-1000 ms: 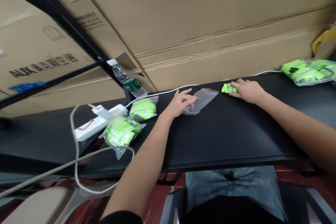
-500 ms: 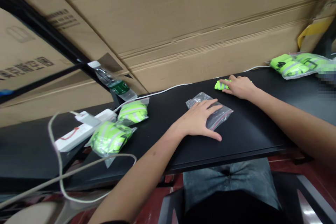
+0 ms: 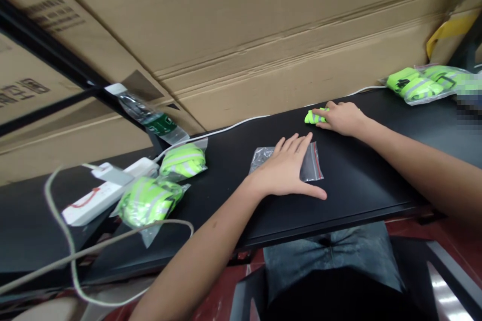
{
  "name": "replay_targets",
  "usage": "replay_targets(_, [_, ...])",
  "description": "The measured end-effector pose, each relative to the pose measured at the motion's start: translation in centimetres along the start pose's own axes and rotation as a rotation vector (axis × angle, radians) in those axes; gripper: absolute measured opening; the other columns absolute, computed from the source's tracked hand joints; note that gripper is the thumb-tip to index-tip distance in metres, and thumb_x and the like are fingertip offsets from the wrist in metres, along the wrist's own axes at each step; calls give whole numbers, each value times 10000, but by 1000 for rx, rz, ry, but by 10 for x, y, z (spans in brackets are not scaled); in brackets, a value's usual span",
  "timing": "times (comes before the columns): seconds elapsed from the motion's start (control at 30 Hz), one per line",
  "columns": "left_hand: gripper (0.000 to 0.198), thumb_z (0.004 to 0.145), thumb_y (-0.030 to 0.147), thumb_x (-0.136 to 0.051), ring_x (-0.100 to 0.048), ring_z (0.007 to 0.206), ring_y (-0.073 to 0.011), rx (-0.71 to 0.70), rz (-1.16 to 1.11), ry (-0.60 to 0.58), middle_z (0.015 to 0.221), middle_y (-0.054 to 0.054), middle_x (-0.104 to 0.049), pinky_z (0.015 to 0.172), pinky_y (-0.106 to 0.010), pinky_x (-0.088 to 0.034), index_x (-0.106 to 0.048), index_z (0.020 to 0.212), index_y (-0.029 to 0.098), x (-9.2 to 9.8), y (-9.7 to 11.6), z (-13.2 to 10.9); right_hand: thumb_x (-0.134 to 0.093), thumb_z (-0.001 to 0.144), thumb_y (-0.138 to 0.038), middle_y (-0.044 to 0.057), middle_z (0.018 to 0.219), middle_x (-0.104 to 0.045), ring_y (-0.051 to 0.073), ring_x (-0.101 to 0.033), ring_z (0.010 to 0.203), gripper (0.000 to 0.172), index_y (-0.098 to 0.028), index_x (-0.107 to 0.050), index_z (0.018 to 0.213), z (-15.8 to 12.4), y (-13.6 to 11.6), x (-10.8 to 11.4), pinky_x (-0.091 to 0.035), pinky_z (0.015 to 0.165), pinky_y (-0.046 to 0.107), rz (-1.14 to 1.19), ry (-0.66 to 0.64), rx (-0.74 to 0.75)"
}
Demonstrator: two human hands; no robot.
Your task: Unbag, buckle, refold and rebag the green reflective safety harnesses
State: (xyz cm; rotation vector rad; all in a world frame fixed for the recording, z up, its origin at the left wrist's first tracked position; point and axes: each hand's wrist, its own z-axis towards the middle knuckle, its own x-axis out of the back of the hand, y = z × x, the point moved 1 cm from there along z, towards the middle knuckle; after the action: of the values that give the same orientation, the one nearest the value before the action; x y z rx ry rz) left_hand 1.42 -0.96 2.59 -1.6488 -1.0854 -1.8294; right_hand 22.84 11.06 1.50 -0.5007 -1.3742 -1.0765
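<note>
Worktop [image 3: 357, 175] on my feed is matte black. L hand [image 3: 285, 171] is spread wide, palm down over a flat, clear plastic zip bag [image 3: 310, 165] w/ a red seal line, no pinch on it AFAICT. R hand [image 3: 344, 117] has fingers curled over a small neon-green, grey-striped fabric bundle [image 3: 311, 117] near the back edge; can't tell from here if it's gripped or just covered. Two clear-bagged neon-green bundles [image 3: 183, 160] sit off L by a white plastic power strip [image 3: 85, 209].

Unreadable lettering [image 3: 24, 91] on carton [image 3: 22, 70]
</note>
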Motion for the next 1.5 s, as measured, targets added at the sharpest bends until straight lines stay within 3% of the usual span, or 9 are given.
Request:
replay_targets(0.17, [1318, 616, 722, -790, -400, 1432, -382, -22, -140, 58, 1533, -203, -424, 1204, -534, -268, -100, 1606, 192, -1, -6, 6, -371, 1011, -582, 191, 1241, -634, 304, -686, 905, 561, -296, -478, 1482, 0, -1, 1, -381, 708, 330, 35, 2, 8])
replay_targets(0.37, [1218, 648, 574, -848, -516, 1343, -321, -11, -288, 167, 1498, -140, -449, 1148, -456, -399, -140, 1593, 277, 4, -39, -5, -449, 996, -566, 140, 1193, -648, 256, -660, 845, 539, -323, -490, 1475, -10, -14, 12, -322, 641, 290, 63, 38, 199])
replay_targets(0.57, [1196, 630, 625, -829, -370, 1463, -358, 240, -194, 180, 1596, -174, -341, 1206, -494, -318, -214, 1576, 229, 11, -72, -12, -492, 985, -538, 118, 1214, -639, 240, -636, 860, 508, -345, -522, 1453, -15, -23, 14, -295, 616, 278, 78, 106, 261])
replay_targets(0.67, [1175, 639, 622, -818, -309, 1495, -367, 285, -179, 180, 1626, -174, -302, 1225, -509, -272, -230, 1569, 210, 11, -77, -13, -497, 987, -524, 107, 1215, -648, 224, -631, 885, 502, -329, -532, 1448, -15, -22, 14, -310, 622, 272, 157, 177, 248])
replay_targets(0.87, [1217, 633, 582, -832, -359, 1455, -378, 231, -211, 217, 1542, -182, -435, 1201, -564, -261, -165, 1579, 206, 5, -67, -5, -528, 975, -534, 95, 1228, -655, 216, -628, 872, 490, -343, -545, 1427, -21, -47, 23, -312, 619, 267, 203, 269, 382])
replay_targets(1.0, [1206, 635, 598, -823, -349, 1456, -380, 174, -217, 189, 1569, -193, -386, 1196, -550, -272, -185, 1572, 189, 2, -56, 0, -535, 969, -548, 116, 1175, -673, 224, -630, 810, 473, -281, -582, 1356, -23, -68, 31, -303, 611, 281, 169, 255, 459])
replay_targets(1.17, [1133, 661, 591, -810, -345, 1452, -386, 134, -186, 168, 1595, -181, -348, 1178, -544, -301, -231, 1553, 202, 3, -46, 1, -578, 933, -563, 143, 1013, -722, 250, -656, 767, 553, -110, -546, 1250, -23, -68, 42, -294, 584, 299, 278, 154, 401])
replay_targets(1.33, [1077, 682, 607, -785, -457, 1362, -415, 88, -97, 161, 1510, -181, -455, 1098, -553, -379, -259, 1533, 208, 7, -33, 5, -590, 901, -570, 109, 920, -741, 237, -659, 689, 519, -148, -530, 1197, -22, -54, 59, -264, 573, 294, 298, 26, 341])
replay_targets(1.5, [748, 731, 443, -721, -607, 1125, -384, 95, -51, 185, 1234, -165, -618, 946, -517, -480, -441, 1355, 139, 7, -15, 12, -686, 790, -590, 77, 803, -715, 236, -632, 650, 571, -181, -522, 1154, -22, -53, 72, -249, 570, 287, 283, 17, 240])
